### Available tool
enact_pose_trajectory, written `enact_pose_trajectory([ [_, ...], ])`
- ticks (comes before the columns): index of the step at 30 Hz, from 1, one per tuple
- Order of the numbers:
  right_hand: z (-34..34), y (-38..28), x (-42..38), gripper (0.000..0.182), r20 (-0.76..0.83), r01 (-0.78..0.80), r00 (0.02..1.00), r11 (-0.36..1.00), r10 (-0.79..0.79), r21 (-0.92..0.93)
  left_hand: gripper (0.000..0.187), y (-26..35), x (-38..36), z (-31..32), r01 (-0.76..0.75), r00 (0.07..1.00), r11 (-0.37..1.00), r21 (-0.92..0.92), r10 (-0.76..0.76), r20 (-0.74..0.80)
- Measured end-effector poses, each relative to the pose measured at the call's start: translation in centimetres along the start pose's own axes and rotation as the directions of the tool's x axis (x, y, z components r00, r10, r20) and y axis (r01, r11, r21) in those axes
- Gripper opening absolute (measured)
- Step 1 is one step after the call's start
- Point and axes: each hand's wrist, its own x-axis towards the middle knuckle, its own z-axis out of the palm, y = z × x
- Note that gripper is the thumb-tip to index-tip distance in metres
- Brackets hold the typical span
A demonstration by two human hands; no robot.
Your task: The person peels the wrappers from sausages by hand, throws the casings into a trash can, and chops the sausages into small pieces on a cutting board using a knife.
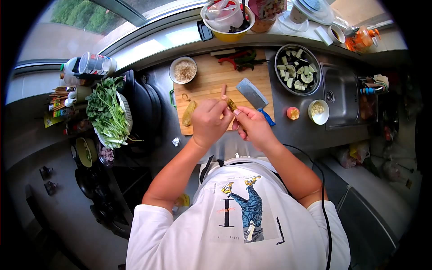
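Note:
Over the front of the wooden cutting board (204,76), both hands meet around a wrinkled, greenish-brown pickled-looking vegetable (231,104). My right hand (253,127) pinches its near end between thumb and fingers. My left hand (209,119) is closed at its other side, fingertips against it; whether a separate bit is inside is hidden. A pinkish stick-shaped piece (223,89) shows just beyond the fingers. A similar yellow-green vegetable (188,113) lies left of my left hand, below a small curled brown piece (186,96). Right of my hands rests a cleaver (252,93) with a blue handle (266,118).
Red and green peppers (243,58) lie at the board's back, beside a bowl of shredded food (185,71). Rightward are a steel bowl of eggplant-like chunks (294,71), a garlic bowl (318,111), a red-capped jar (293,113) and the sink (344,118). Leafy greens (110,114) stand left.

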Motion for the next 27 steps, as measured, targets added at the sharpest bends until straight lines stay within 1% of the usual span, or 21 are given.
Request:
enact_pose_trajectory([
  [2,-0.2,0.2,0.4,0.024,-0.011,0.033,0.999,0.998,-0.034,-0.051,0.015,0.1,-0.4,-0.2,-0.106,0.989,0.994,0.022,0.104,0.103],
  [3,-0.2,0.1,0.6,0.024,-0.011,0.033,0.999,0.998,-0.033,-0.051,0.015,0.0,-0.7,-0.2,-0.106,0.989,0.994,0.022,0.103,0.103],
  [5,-0.1,0.0,0.8,0.023,-0.022,0.034,0.999,0.991,-0.037,-0.126,0.017,-0.6,-1.3,0.0,-0.129,0.983,0.991,-0.035,0.132,0.124],
  [6,-0.1,0.0,0.8,0.023,-0.027,0.034,0.999,0.991,-0.037,-0.127,0.017,-0.6,-1.4,-0.1,-0.129,0.983,0.991,-0.040,0.133,0.125],
  [8,0.0,0.2,0.9,0.028,-0.026,-0.069,0.997,0.989,0.073,0.128,0.018,-0.4,-1.8,-0.4,-0.133,0.976,0.988,-0.082,0.145,0.165],
  [9,-0.2,0.2,1.0,0.028,-0.023,-0.073,0.997,0.989,0.077,0.126,0.018,-0.1,-2.0,-0.5,-0.129,0.976,0.989,-0.079,0.140,0.164],
  [11,-0.9,0.2,1.4,0.031,0.135,-0.127,0.986,0.955,0.093,0.268,0.019,0.8,-2.2,-0.7,-0.102,0.964,0.976,-0.193,0.145,0.222],
  [12,-1.0,0.5,1.7,0.031,0.164,-0.130,0.983,0.932,0.078,0.338,0.017,1.2,-2.2,-0.8,-0.080,0.956,0.973,-0.216,0.136,0.259],
  [13,-0.9,0.9,2.0,0.031,0.166,-0.132,0.983,0.932,0.079,0.339,0.017,1.2,-2.2,-1.0,-0.079,0.956,0.974,-0.214,0.134,0.260],
  [15,-0.1,1.2,2.5,0.028,0.108,-0.122,0.990,0.928,0.088,0.353,0.014,1.3,-2.1,-1.4,-0.051,0.896,0.976,-0.213,0.139,0.421],
  [16,0.4,1.1,3.0,0.028,0.107,-0.121,0.990,0.928,0.088,0.352,0.014,1.3,-2.2,-1.3,-0.051,0.897,0.975,-0.215,0.139,0.420],
  [18,1.4,0.6,4.0,0.032,-0.148,-0.048,0.984,0.945,0.100,0.322,0.011,1.3,-2.6,-0.9,-0.014,0.918,0.972,-0.237,0.106,0.383],
  [19,0.9,0.4,4.3,0.032,-0.147,-0.044,0.984,0.946,0.096,0.322,0.011,1.1,-2.7,-0.7,-0.018,0.918,0.972,-0.235,0.109,0.382],
  [20,-0.1,0.3,4.6,0.031,-0.032,-0.081,0.995,0.952,0.094,0.295,0.010,0.8,-2.8,-0.4,0.102,0.950,0.958,-0.269,-0.013,0.311],
  [21,-1.0,0.0,4.7,0.030,0.081,-0.117,0.992,0.958,0.099,0.263,0.009,0.8,-2.7,-0.2,0.219,0.959,0.924,-0.313,-0.144,0.246],
  [22,-1.7,-0.3,4.8,0.029,0.173,-0.153,0.978,0.959,0.113,0.240,0.017,0.6,-2.7,-0.4,0.328,0.933,0.883,-0.335,-0.246,0.264],
  [23,-1.9,-0.1,4.7,0.029,0.170,-0.157,0.978,0.958,0.118,0.240,0.017,0.3,-2.6,-0.5,0.333,0.931,0.881,-0.337,-0.250,0.265],
  [25,-1.0,-0.9,4.3,0.027,0.047,-0.094,0.995,0.970,0.086,0.222,0.031,-0.4,-2.2,-0.7,0.371,0.901,0.905,-0.207,-0.298,0.315],
  [26,-0.2,-0.8,4.5,0.029,-0.069,-0.028,0.996,0.960,0.050,0.277,0.031,-0.5,-2.0,-0.7,0.373,0.902,0.905,-0.206,-0.301,0.311],
  [27,-0.4,-0.7,4.6,0.029,-0.067,-0.030,0.997,0.961,0.050,0.275,0.040,-0.5,-1.8,-0.8,0.388,0.885,0.901,-0.196,-0.304,0.353],
])
